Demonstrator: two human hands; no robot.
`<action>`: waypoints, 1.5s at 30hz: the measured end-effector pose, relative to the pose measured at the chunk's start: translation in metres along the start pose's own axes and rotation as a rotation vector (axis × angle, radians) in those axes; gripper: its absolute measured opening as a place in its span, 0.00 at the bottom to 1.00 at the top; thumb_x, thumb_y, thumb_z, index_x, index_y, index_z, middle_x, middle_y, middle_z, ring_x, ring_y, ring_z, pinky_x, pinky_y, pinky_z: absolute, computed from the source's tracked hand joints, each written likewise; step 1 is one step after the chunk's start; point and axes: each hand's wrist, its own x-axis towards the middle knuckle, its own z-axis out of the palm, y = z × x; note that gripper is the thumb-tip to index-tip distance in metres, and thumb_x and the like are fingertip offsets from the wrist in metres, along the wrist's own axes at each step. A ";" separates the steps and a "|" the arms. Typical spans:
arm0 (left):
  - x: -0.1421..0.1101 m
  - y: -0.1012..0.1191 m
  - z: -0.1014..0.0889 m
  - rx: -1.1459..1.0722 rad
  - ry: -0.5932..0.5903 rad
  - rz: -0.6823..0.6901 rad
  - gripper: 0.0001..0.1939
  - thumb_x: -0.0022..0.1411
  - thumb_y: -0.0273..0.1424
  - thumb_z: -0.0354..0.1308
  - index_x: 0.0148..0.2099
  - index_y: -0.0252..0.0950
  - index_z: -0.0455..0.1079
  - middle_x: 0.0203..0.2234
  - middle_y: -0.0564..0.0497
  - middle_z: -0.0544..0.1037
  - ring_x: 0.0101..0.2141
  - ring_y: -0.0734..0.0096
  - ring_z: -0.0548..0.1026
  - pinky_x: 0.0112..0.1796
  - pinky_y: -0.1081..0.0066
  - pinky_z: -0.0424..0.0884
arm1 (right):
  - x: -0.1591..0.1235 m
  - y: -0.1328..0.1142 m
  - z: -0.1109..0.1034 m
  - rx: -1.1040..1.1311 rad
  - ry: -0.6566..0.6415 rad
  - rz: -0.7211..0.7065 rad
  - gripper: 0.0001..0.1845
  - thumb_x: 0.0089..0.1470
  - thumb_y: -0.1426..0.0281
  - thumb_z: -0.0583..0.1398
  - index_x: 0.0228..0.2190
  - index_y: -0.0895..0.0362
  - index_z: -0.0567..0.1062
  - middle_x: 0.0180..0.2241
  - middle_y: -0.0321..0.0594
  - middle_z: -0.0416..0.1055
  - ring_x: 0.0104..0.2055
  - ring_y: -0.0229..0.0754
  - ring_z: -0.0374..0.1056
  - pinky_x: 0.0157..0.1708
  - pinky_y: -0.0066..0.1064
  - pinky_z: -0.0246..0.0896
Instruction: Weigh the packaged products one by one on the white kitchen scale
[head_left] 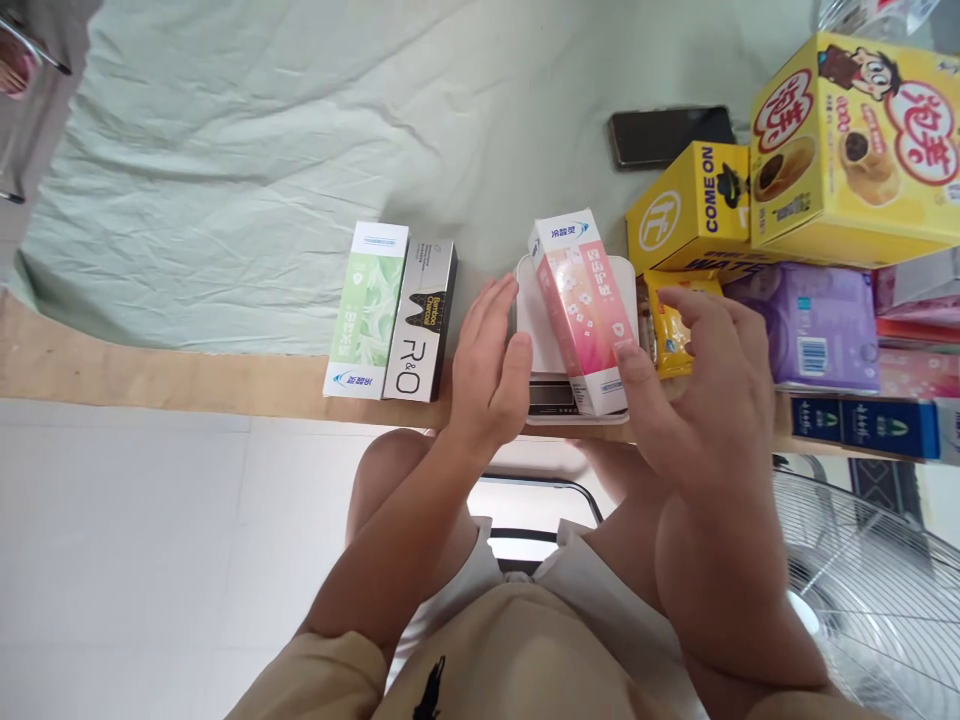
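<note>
A pink and white toothpaste box (577, 310) lies slantwise on a white digital scale (534, 320), partly covering the dark display at its near edge. My left hand (491, 370) is at the scale's left side, fingers stretched out, holding nothing. On the other side my right hand (705, 390) hovers open with thumb and fingers apart; its thumb tip is close to the pink box's lower right edge, and I cannot tell whether they touch. Left of my left hand, a green and white toothpaste box (367, 310) and a black and silver R&O toothpaste box (424, 320) lie side by side.
Behind the scale lies a dark phone (670, 137). Crowding the right are a COME ON box (690, 205), a large yellow snack box (855, 150), a yellow packet (675, 325), a purple pack (817, 325) and a dark blue box (862, 425). A fan (877, 590) stands below the table's right edge.
</note>
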 end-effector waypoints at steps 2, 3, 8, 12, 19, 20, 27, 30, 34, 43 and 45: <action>0.000 0.001 0.001 0.000 -0.014 -0.016 0.31 0.79 0.51 0.40 0.70 0.40 0.66 0.69 0.41 0.70 0.71 0.55 0.66 0.72 0.51 0.61 | 0.000 0.001 0.000 0.005 -0.004 -0.006 0.29 0.62 0.56 0.59 0.61 0.54 0.71 0.57 0.55 0.69 0.63 0.61 0.67 0.61 0.62 0.67; 0.000 0.002 0.002 -0.004 -0.018 -0.027 0.31 0.78 0.51 0.40 0.70 0.40 0.66 0.70 0.40 0.70 0.71 0.55 0.66 0.72 0.52 0.61 | 0.000 0.002 0.001 0.009 -0.007 -0.011 0.29 0.62 0.57 0.59 0.61 0.54 0.71 0.57 0.55 0.69 0.63 0.60 0.67 0.61 0.61 0.67; 0.002 0.003 0.007 -0.050 -0.029 -0.083 0.33 0.77 0.54 0.39 0.69 0.39 0.66 0.69 0.38 0.69 0.70 0.52 0.67 0.70 0.52 0.63 | -0.002 0.000 0.004 0.021 -0.042 -0.034 0.28 0.61 0.60 0.60 0.60 0.53 0.70 0.58 0.54 0.70 0.63 0.58 0.67 0.61 0.59 0.68; 0.002 0.003 0.010 -0.047 -0.021 -0.073 0.32 0.77 0.54 0.39 0.68 0.40 0.66 0.68 0.38 0.70 0.69 0.52 0.69 0.69 0.50 0.66 | -0.001 0.001 0.010 0.039 -0.094 -0.051 0.30 0.56 0.60 0.62 0.59 0.54 0.71 0.58 0.55 0.70 0.62 0.59 0.68 0.64 0.60 0.66; 0.003 0.024 -0.010 0.012 0.215 0.269 0.22 0.78 0.46 0.41 0.64 0.48 0.67 0.62 0.46 0.75 0.64 0.55 0.74 0.66 0.48 0.69 | 0.009 0.002 0.021 0.021 -0.240 -0.026 0.35 0.51 0.61 0.65 0.61 0.52 0.72 0.56 0.52 0.70 0.63 0.60 0.69 0.63 0.61 0.67; 0.002 0.027 -0.018 0.017 0.252 0.299 0.22 0.78 0.45 0.41 0.64 0.47 0.68 0.61 0.46 0.75 0.64 0.54 0.74 0.67 0.47 0.68 | 0.011 0.001 0.023 0.009 -0.245 -0.028 0.36 0.51 0.62 0.65 0.61 0.52 0.71 0.57 0.53 0.70 0.64 0.61 0.68 0.64 0.61 0.67; -0.009 0.011 -0.094 0.240 0.484 0.245 0.23 0.77 0.52 0.42 0.62 0.50 0.69 0.61 0.49 0.72 0.69 0.51 0.68 0.72 0.42 0.60 | 0.018 -0.016 0.025 0.096 -0.286 -0.019 0.34 0.52 0.68 0.62 0.61 0.49 0.71 0.60 0.49 0.73 0.63 0.59 0.71 0.63 0.60 0.69; -0.012 -0.008 -0.121 0.348 0.429 0.114 0.21 0.75 0.47 0.47 0.60 0.45 0.70 0.60 0.46 0.73 0.67 0.53 0.70 0.70 0.46 0.66 | 0.011 -0.043 0.032 0.142 -0.238 -0.037 0.33 0.52 0.68 0.61 0.61 0.50 0.70 0.61 0.50 0.72 0.63 0.57 0.71 0.64 0.59 0.69; -0.012 -0.022 -0.134 0.369 0.279 -0.118 0.20 0.70 0.38 0.55 0.61 0.42 0.70 0.62 0.43 0.74 0.66 0.53 0.70 0.66 0.51 0.70 | -0.001 -0.077 0.055 0.111 -0.298 -0.056 0.35 0.54 0.65 0.62 0.63 0.49 0.68 0.71 0.52 0.59 0.74 0.61 0.58 0.69 0.63 0.60; -0.011 -0.043 -0.128 0.273 0.105 -0.217 0.27 0.63 0.43 0.67 0.63 0.46 0.71 0.65 0.44 0.72 0.66 0.47 0.71 0.65 0.49 0.71 | -0.008 -0.087 0.093 0.030 -0.339 -0.079 0.32 0.64 0.58 0.58 0.66 0.51 0.63 0.77 0.56 0.43 0.81 0.66 0.41 0.71 0.69 0.53; -0.011 -0.050 -0.128 0.234 0.074 -0.192 0.30 0.62 0.47 0.69 0.64 0.45 0.71 0.66 0.43 0.71 0.67 0.44 0.70 0.67 0.46 0.69 | -0.011 -0.087 0.097 0.013 -0.365 -0.123 0.31 0.65 0.57 0.56 0.66 0.53 0.65 0.77 0.59 0.44 0.81 0.67 0.40 0.71 0.68 0.53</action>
